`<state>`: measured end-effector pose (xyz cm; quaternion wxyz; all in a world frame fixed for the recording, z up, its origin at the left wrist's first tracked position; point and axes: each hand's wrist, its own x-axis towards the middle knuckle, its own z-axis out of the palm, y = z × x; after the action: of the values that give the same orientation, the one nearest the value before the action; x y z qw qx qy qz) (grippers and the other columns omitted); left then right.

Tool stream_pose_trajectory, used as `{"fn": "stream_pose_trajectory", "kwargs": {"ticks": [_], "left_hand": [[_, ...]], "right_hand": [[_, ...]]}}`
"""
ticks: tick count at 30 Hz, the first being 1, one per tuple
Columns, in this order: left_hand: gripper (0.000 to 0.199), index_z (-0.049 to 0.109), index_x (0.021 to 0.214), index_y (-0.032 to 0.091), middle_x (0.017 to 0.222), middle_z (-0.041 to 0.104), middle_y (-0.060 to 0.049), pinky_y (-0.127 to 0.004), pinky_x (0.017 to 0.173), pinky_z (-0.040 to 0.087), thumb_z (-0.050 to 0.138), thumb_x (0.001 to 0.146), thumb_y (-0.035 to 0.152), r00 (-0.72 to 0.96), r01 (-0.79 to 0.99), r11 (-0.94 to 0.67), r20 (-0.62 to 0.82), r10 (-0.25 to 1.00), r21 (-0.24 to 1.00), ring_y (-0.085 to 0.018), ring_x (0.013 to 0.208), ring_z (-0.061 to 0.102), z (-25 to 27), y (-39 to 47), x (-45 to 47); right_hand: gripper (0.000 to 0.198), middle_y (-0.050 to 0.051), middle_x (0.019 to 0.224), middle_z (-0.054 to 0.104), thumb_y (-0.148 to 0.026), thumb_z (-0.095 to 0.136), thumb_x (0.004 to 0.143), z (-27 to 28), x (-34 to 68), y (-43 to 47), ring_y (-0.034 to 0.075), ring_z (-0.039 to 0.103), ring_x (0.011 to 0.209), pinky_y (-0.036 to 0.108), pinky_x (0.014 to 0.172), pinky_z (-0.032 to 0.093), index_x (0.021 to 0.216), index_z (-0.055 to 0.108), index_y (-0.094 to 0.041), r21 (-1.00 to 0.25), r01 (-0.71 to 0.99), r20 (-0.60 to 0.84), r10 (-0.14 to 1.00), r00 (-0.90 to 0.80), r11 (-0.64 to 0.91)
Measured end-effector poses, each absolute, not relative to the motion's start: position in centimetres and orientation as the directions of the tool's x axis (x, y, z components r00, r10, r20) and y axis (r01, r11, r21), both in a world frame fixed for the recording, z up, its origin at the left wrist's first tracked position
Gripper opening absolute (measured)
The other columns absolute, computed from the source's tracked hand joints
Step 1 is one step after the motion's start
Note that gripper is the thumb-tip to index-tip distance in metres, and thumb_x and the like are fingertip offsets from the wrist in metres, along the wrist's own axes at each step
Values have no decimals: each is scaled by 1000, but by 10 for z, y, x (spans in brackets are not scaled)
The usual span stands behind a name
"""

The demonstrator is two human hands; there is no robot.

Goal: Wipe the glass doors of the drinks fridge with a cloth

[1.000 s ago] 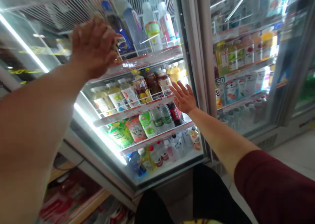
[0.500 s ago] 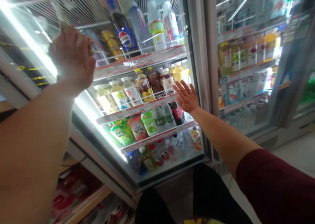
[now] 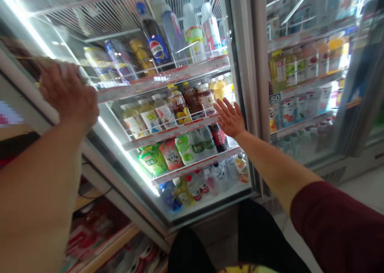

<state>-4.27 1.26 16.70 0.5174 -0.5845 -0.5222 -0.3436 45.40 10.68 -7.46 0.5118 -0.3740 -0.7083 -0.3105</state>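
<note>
My left hand (image 3: pixel 69 93) is at the left side of the glass door of a lit drinks cooler, blurred by motion. Its fingers press down over a pale, cloth-like edge (image 3: pixel 81 69) that is too smeared to name surely. My right hand (image 3: pixel 229 119) lies with fingers spread against the glass near the door's right side. Behind that hand, inside the cooler, are a dark bottle with a red label (image 3: pixel 218 137) and a brown drink bottle (image 3: pixel 206 99). A cola bottle with a blue cap (image 3: pixel 156 45) leans on the upper shelf.
The metal door frame (image 3: pixel 241 65) runs beside my right hand. Another glass-fronted cooler (image 3: pixel 312 145) with bottles and cartons stands to the right. Green and red pouches (image 3: pixel 153 159) fill a lower shelf. At lower left is a wooden-edged shelf (image 3: pixel 102 249) with red packages.
My left hand has moved left and downward across the door, uncovering cans on the upper shelf. My right hand stays spread on the glass. The view has shifted slightly.
</note>
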Motion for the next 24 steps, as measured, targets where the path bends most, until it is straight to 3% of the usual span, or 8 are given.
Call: {"fn": "stream_pose_trajectory", "kwargs": {"ticks": [3, 6, 10, 24], "left_hand": [[93, 15, 175, 24, 183, -2, 4, -44, 136, -16, 12, 99, 76, 71, 993, 69, 952, 299, -96, -34, 168, -2, 143, 3, -43], [94, 24, 173, 8, 180, 11, -18, -66, 134, 3, 31, 101, 69, 64, 995, 54, 939, 337, -87, -43, 166, 6, 123, -9, -40], [81, 25, 172, 8, 178, 12, -22, -66, 134, 1, 40, 104, 50, 2, 997, 68, 938, 346, -27, -42, 166, 6, 94, -21, -35], [86, 31, 172, 12, 176, 16, -25, -68, 132, 3, 42, 99, 57, -125, 992, 46, 880, 457, 117, -47, 166, 3, -60, -55, -21]], "right_hand": [[57, 2, 173, 41, -30, 39, 110, -74, 454, 106, 26, 34, 165, 55, 140, 20, 167, 45, -29, 47, 851, 955, 226, -192, 522], [57, 2, 172, 42, -30, 40, 110, -74, 454, 105, 26, 36, 164, 55, 139, 23, 166, 47, -29, 56, 860, 957, 217, -191, 508], [57, 2, 173, 41, -32, 41, 110, -75, 455, 105, 26, 35, 165, 54, 140, 21, 166, 46, -29, 47, 857, 952, 236, -194, 513], [57, 3, 172, 43, -31, 38, 110, -73, 455, 106, 25, 34, 165, 54, 140, 19, 166, 46, -28, 34, 860, 948, 256, -189, 509]]}}
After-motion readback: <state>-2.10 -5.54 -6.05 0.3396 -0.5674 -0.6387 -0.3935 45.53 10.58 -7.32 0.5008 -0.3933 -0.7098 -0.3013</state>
